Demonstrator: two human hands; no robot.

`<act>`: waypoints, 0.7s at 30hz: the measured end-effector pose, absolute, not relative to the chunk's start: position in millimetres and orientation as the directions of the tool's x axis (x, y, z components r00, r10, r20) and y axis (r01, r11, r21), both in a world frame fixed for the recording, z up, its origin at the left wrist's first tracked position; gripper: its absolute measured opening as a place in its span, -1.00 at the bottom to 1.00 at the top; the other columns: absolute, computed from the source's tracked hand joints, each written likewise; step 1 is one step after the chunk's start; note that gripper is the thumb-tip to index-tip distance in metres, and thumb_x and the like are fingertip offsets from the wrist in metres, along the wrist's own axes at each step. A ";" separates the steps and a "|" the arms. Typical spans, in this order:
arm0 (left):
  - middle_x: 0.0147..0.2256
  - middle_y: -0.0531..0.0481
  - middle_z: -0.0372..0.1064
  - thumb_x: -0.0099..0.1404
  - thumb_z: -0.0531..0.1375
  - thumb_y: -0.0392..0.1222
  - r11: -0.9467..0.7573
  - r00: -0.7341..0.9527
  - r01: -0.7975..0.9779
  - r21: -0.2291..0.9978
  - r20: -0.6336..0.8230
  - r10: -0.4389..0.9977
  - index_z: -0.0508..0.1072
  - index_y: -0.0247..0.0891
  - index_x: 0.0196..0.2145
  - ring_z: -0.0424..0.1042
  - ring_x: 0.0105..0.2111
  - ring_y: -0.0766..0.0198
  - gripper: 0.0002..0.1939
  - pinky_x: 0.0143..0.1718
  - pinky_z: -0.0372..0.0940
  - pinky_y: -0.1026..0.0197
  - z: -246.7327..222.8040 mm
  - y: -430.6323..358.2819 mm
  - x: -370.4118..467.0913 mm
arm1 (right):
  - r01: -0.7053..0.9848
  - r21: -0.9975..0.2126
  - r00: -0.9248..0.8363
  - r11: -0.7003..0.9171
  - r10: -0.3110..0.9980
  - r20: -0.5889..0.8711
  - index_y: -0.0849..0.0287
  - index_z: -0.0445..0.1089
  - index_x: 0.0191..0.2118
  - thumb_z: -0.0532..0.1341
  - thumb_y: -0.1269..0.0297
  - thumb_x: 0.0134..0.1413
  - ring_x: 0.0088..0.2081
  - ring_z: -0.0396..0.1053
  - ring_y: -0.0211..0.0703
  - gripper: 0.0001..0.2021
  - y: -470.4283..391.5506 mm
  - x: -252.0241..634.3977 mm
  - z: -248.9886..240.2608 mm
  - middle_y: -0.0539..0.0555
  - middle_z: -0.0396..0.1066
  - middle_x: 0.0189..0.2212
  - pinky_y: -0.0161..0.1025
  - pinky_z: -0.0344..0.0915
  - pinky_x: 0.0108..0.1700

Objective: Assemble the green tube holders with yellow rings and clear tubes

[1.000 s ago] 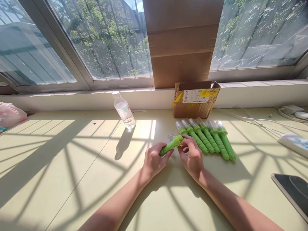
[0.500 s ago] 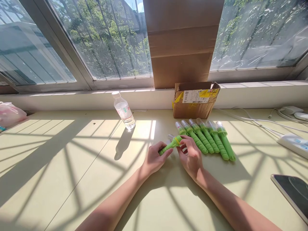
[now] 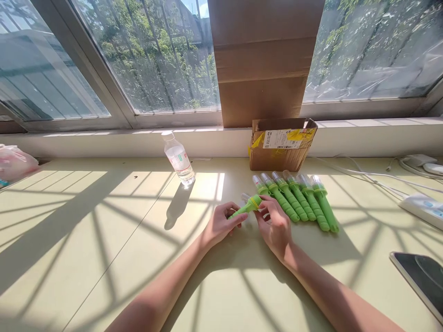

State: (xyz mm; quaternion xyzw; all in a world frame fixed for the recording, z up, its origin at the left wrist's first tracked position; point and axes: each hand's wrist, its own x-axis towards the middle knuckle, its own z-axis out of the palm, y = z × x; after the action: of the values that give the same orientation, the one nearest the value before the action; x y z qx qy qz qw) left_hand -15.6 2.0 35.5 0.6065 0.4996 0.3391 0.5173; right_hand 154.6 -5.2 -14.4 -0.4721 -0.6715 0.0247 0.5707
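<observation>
My left hand (image 3: 223, 223) grips the narrow end of a green light stick (image 3: 244, 208), which slants up to the right. At its wide, ribbed end, the thumb and fingers of my right hand (image 3: 276, 223) pinch the rim. A small clear piece (image 3: 245, 197) shows just behind the stick; whether it is joined to it I cannot tell. To the right of my right hand, several more green light sticks (image 3: 300, 199) lie side by side on the table, their clear tips pointing toward the window.
An opened cardboard box (image 3: 277, 154) stands against the sill behind the row. A water bottle (image 3: 179, 159) is upright to the left. A phone (image 3: 420, 281), white cables (image 3: 367, 173) and a power strip (image 3: 422, 207) lie right. A pink plastic bag (image 3: 17, 161) sits far left.
My left hand's fingers have shifted slightly on the narrow end, with the fingertips now showing below the stick. My right hand stays at the wide end.
</observation>
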 end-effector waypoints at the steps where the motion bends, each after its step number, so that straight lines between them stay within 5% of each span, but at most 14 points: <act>1: -0.58 0.13 0.37 0.10 0.34 0.06 0.037 0.262 0.258 0.965 -0.107 0.959 0.37 -0.25 -0.34 0.17 -0.70 0.43 -0.64 -0.68 0.08 0.34 35.2 1.8 -15.1 | 0.604 -0.572 0.095 0.556 0.662 0.744 0.17 0.34 -0.28 0.16 0.40 0.23 -0.53 0.36 -0.32 -0.95 -5.3 154.9 -14.5 0.16 0.49 -0.07 -0.32 0.30 -0.55; 5: -0.57 0.12 0.36 0.12 0.34 -0.01 -0.068 0.157 0.343 0.937 0.014 0.988 0.44 -0.25 -0.38 0.26 -0.62 0.38 -0.73 -0.60 0.15 0.31 28.5 -1.2 -11.3 | 0.613 -0.557 0.098 0.560 0.645 0.757 0.16 0.35 -0.29 0.15 0.39 0.24 -0.52 0.37 -0.32 -0.93 -4.9 155.5 -14.2 0.15 0.50 -0.08 -0.31 0.33 -0.52; 11: -0.40 0.02 0.44 0.29 0.24 -0.05 -0.383 0.100 0.628 0.678 0.418 0.903 0.60 -0.18 -0.20 0.36 -0.46 0.31 -0.78 -0.41 0.22 0.26 10.8 -5.7 -9.9 | 0.637 -0.557 0.138 0.533 0.632 0.763 0.15 0.36 -0.30 0.16 0.34 0.25 -0.54 0.39 -0.30 -0.92 -4.1 155.0 -13.2 0.16 0.50 -0.09 -0.29 0.35 -0.54; 21: -0.44 0.02 0.48 0.36 0.15 -0.02 -0.356 0.140 0.590 0.725 0.342 0.929 0.52 -0.23 -0.14 0.36 -0.50 0.31 -0.72 -0.45 0.20 0.27 12.2 -6.4 -11.9 | 0.627 -0.583 0.120 0.517 0.675 0.728 0.07 0.35 -0.23 0.11 0.33 0.26 -0.52 0.42 -0.21 -0.91 -5.3 154.2 -12.8 0.14 0.50 -0.06 -0.19 0.41 -0.50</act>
State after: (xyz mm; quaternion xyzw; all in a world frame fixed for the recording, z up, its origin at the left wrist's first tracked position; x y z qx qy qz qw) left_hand -11.9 -6.4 12.2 0.7236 0.5248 0.3929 0.2161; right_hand 154.2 -5.3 -12.8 -0.4912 -0.6629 0.0214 0.5647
